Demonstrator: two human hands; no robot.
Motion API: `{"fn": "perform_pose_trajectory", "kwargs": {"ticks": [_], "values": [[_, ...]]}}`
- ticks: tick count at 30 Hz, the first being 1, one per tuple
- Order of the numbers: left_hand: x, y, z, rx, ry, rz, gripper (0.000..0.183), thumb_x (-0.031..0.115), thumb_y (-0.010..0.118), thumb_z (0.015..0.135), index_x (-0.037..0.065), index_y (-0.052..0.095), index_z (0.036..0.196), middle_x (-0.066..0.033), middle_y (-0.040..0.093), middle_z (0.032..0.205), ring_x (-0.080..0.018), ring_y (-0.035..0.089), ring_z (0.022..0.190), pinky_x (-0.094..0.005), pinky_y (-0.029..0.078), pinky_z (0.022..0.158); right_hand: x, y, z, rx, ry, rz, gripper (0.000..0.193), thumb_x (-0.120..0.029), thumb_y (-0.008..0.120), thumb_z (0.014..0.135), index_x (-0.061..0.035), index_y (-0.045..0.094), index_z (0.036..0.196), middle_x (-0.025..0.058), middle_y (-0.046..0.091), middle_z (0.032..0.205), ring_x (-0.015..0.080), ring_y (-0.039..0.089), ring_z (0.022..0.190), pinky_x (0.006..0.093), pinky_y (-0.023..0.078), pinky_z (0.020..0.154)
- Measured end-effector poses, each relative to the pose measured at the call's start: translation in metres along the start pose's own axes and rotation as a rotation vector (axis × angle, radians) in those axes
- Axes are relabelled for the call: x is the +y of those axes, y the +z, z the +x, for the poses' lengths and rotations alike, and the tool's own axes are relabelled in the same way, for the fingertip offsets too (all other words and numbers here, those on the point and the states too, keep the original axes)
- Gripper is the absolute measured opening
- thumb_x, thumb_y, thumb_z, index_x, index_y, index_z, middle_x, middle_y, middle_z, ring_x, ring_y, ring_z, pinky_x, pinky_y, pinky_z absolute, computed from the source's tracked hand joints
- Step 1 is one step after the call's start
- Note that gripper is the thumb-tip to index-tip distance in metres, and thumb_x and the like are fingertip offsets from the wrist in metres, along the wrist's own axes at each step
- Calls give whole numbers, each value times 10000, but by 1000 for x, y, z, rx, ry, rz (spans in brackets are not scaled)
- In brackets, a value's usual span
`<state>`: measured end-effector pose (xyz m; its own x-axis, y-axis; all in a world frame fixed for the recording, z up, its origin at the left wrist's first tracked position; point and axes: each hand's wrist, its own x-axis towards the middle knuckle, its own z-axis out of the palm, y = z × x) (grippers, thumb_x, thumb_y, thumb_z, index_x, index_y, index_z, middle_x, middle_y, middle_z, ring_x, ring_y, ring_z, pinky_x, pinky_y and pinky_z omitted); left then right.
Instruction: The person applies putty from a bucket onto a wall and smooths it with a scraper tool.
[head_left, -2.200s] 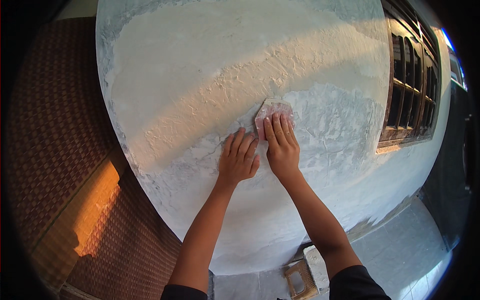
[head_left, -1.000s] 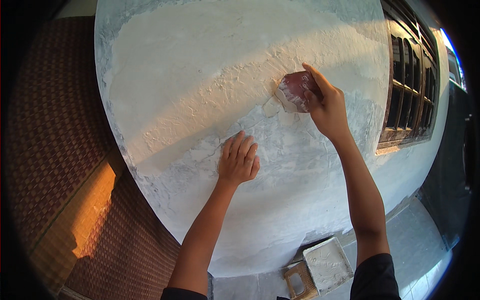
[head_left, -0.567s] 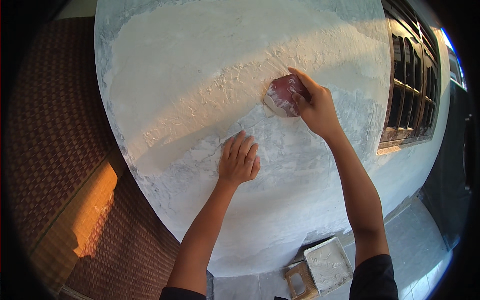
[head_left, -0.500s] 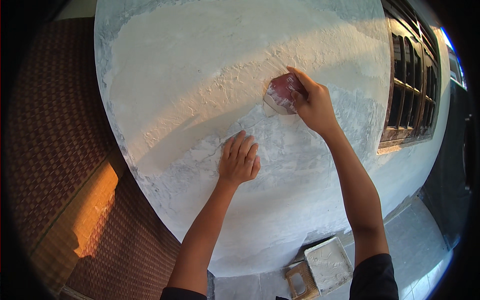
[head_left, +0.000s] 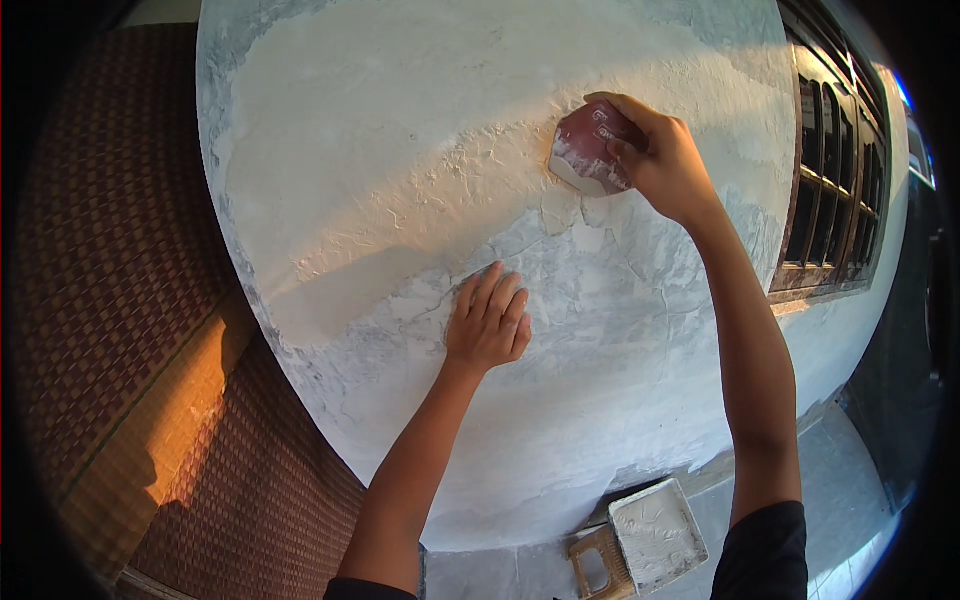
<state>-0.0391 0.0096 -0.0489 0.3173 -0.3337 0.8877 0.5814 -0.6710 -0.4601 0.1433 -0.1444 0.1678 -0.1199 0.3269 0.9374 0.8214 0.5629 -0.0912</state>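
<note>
My right hand point(head_left: 668, 155) grips a dark red plastic putty scraper point(head_left: 590, 145), its fingers on the top side and the thumb across its face. White putty coats the scraper's lower edge, which is against the wall point(head_left: 380, 120). Lower and to the left, my left hand point(head_left: 489, 318) lies on the wall with its fingers stretched out and nothing in it. Rough, ridged putty point(head_left: 440, 180) runs in a band left of the scraper. Below that band the surface is a patchy grey-white.
A wooden window point(head_left: 825, 180) with glass panes is at the right. Woven brown matting point(head_left: 110, 180) hangs along the left. On the tiled floor, a white tray of putty point(head_left: 658, 535) rests against a small brown stool point(head_left: 600, 562).
My right hand has moved the scraper up and to the right along the wall. The left hand stays in place on the wall, its fingers slightly more spread.
</note>
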Motion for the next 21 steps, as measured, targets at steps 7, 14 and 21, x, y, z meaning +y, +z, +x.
{"fn": "perform_pose_trajectory", "kwargs": {"ticks": [7,14,21], "values": [[2,1,1,1,1,5,353,270,493,898,94,487,1203,-111,525,1253,-321,483,1285,-487,353,1037,6,-10,10,57,64,2,414,40,583,749,-10,630,1158,217,697,982,383,675,921,412,524,828],[0,1,0,5,3,13,347,263,494,896,94,489,1198,-113,533,1240,-322,485,1279,-488,355,1036,13,2,8,-5,-3,-84,402,40,574,765,0,621,1162,211,701,991,376,675,938,401,522,834],[-1,-1,1,-2,9,8,337,256,489,897,95,489,1192,-115,529,1239,-325,485,1278,-489,353,1035,7,16,0,-221,-99,-136,365,31,562,768,-6,618,1126,223,692,981,405,664,918,423,522,801]]}}
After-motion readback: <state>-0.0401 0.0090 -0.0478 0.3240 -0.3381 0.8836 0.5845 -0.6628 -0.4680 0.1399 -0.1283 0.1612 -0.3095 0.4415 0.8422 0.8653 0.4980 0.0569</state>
